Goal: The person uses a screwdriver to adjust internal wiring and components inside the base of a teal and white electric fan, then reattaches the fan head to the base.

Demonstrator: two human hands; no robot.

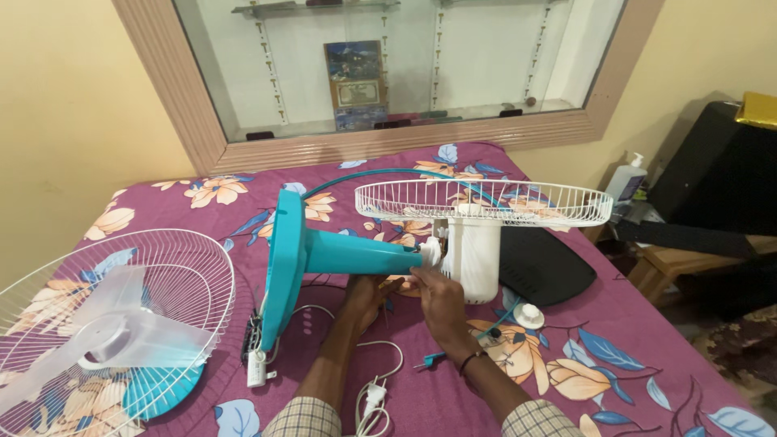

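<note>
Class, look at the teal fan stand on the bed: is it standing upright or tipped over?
Tipped over. The teal fan stand lies on its side, its round base on edge and its column level, leading to the white motor housing.

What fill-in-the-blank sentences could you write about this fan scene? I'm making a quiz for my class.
1. The fan stand lying on its side is ____ in colour.
2. The translucent fan blade rests inside the detached front ____.
3. The right hand touches the joint between the stand and the white ____ housing.
4. The bedsheet has a ____ pattern.

Missing words: teal; grille; motor; floral
</note>
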